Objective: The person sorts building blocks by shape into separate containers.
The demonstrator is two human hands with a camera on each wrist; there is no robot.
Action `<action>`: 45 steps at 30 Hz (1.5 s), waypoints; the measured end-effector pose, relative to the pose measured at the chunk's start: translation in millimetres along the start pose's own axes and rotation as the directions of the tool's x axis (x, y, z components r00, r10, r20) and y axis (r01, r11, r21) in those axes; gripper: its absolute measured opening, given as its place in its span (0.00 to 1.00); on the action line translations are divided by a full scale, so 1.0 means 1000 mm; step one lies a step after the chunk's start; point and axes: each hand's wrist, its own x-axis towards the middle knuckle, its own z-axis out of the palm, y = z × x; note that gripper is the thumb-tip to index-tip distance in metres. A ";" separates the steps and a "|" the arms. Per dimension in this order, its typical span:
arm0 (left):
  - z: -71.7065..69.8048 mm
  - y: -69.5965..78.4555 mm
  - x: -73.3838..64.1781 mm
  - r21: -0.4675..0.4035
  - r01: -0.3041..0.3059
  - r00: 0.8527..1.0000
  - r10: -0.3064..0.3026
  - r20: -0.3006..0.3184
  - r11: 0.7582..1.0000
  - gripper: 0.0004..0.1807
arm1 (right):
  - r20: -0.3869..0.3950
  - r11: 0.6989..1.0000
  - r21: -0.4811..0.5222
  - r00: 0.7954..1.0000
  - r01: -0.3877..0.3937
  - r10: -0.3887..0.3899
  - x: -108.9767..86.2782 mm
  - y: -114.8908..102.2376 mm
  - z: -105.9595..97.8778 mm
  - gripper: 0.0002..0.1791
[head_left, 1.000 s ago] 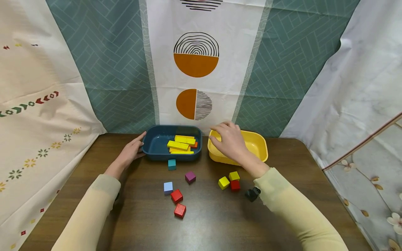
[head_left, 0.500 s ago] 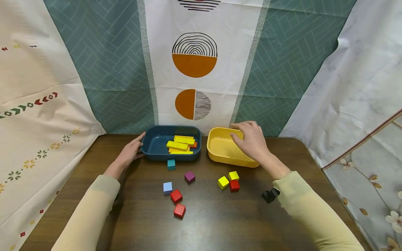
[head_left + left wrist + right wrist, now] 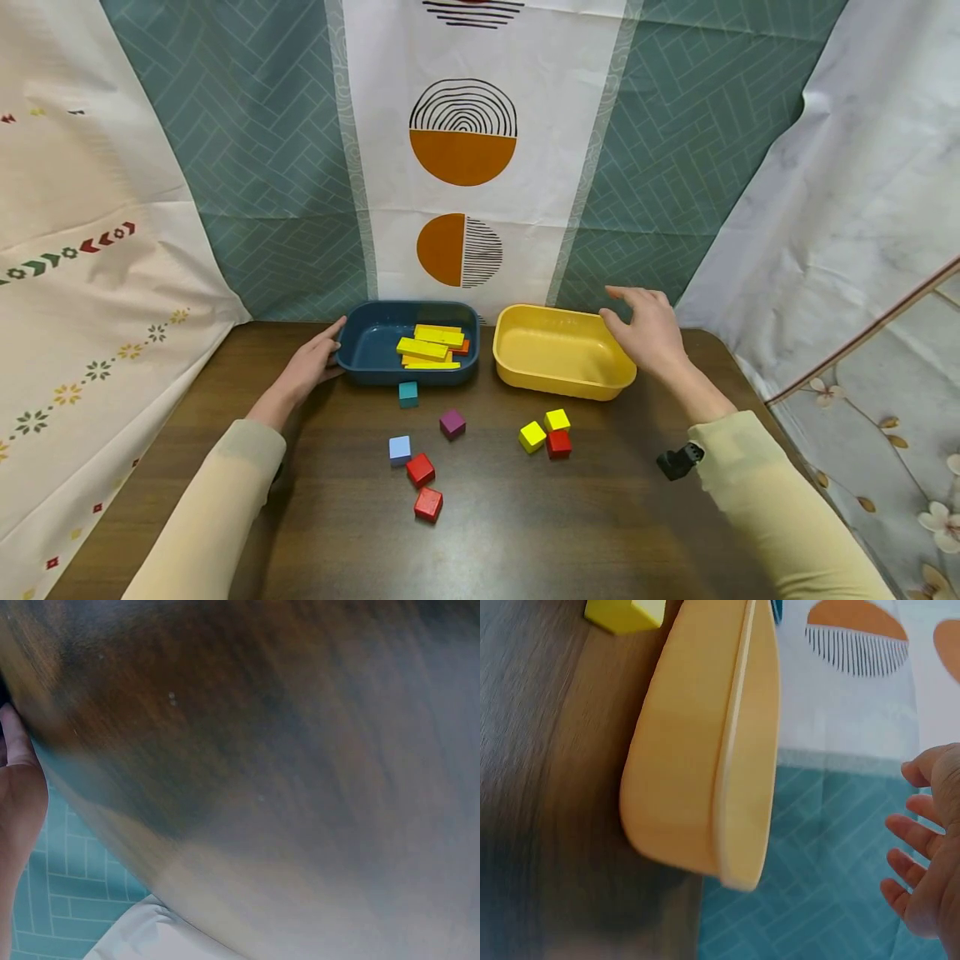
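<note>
My left hand (image 3: 309,365) lies against the left end of a dark blue plastic tub (image 3: 377,343), its fingers extended along the wall. Flat yellow blocks (image 3: 423,347) and an orange-red one (image 3: 466,347) are heaped in that tub's right half. Beside it sits a yellow plastic tub (image 3: 555,352) with nothing in it. My right hand (image 3: 651,332) hovers just past this tub's right end. In the right wrist view, the right hand (image 3: 934,847) holds nothing and its loosely bent fingers are apart from the tub (image 3: 679,750). Only part of the left hand (image 3: 19,787) shows in the left wrist view.
Small cubes lie before the tubs: teal (image 3: 408,394), purple (image 3: 452,424), light blue (image 3: 400,451) and two red ones (image 3: 421,470) on the left. Two yellow cubes (image 3: 532,437) and a red cube (image 3: 558,444) cluster on the right. A patterned cloth (image 3: 300,208) hangs behind the table (image 3: 495,533).
My right hand has moved rightward from over the yellow tub to beyond its right end, uncovering the inside. My left hand, the tubs and the cubes have stayed in place.
</note>
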 end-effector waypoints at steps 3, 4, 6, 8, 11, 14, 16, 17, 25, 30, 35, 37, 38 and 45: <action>0.000 0.001 -0.001 0.005 0.002 1.000 -0.002 0.002 1.000 0.34 | 0.010 0.999 0.014 0.999 -0.043 0.043 -0.001 0.010 -0.003 0.29; 0.000 0.002 -0.001 0.005 0.004 1.000 -0.004 0.001 1.000 0.34 | 0.014 0.998 0.020 0.998 -0.056 0.056 -0.001 0.014 -0.004 0.29; 0.000 0.001 -0.001 0.003 0.006 1.000 -0.006 0.000 1.000 0.34 | 0.025 0.995 0.035 0.996 -0.088 0.087 -0.001 0.022 -0.005 0.32; -0.001 -0.001 0.001 -0.002 0.007 1.000 -0.007 -0.002 1.000 0.34 | 0.039 0.991 0.059 0.992 -0.120 0.118 -0.002 0.030 -0.006 0.34; -0.004 -0.011 0.006 0.004 0.002 1.000 -0.002 -0.005 1.000 0.33 | 0.080 0.979 0.102 0.983 -0.174 0.166 -0.005 0.043 -0.005 0.38; -0.008 -0.024 0.013 0.020 -0.007 1.000 0.007 -0.010 1.000 0.32 | 0.138 0.958 0.158 0.966 -0.238 0.217 -0.009 0.053 -0.003 0.42; -0.010 -0.029 0.016 0.031 -0.010 1.000 0.010 -0.013 0.999 0.32 | 0.170 0.941 0.192 0.954 -0.278 0.247 -0.011 0.058 -0.001 0.45; -0.011 -0.031 0.017 0.033 -0.009 1.000 0.009 -0.015 0.999 0.32 | 0.181 0.933 0.206 0.948 -0.295 0.260 -0.012 0.060 0.000 0.46; -0.011 -0.031 0.018 0.035 -0.005 1.000 0.006 -0.012 0.999 0.32 | 0.227 0.877 0.313 0.926 -0.363 0.303 -0.018 0.078 0.015 0.50; -0.012 -0.032 0.018 0.037 -0.008 1.000 0.008 -0.013 0.999 0.32 | 0.265 0.823 0.411 0.915 -0.391 0.303 -0.024 0.083 0.026 0.47; -0.012 -0.032 0.018 0.038 -0.013 1.000 0.014 -0.008 0.999 0.32 | 0.311 0.781 0.461 0.901 -0.422 0.303 -0.031 0.086 0.035 0.42; -0.012 -0.032 0.018 0.039 -0.015 1.000 0.015 -0.007 0.999 0.32 | 0.327 0.761 0.481 0.894 -0.436 0.306 -0.033 0.088 0.038 0.41; -0.012 -0.032 0.018 0.041 -0.016 1.000 0.016 -0.006 0.999 0.32 | 0.336 0.751 0.490 0.890 -0.444 0.307 -0.034 0.089 0.040 0.40; -0.011 -0.031 0.017 0.046 -0.016 1.000 0.017 -0.006 0.999 0.32 | 0.360 0.694 0.528 0.869 -0.489 0.339 -0.040 0.086 0.045 0.38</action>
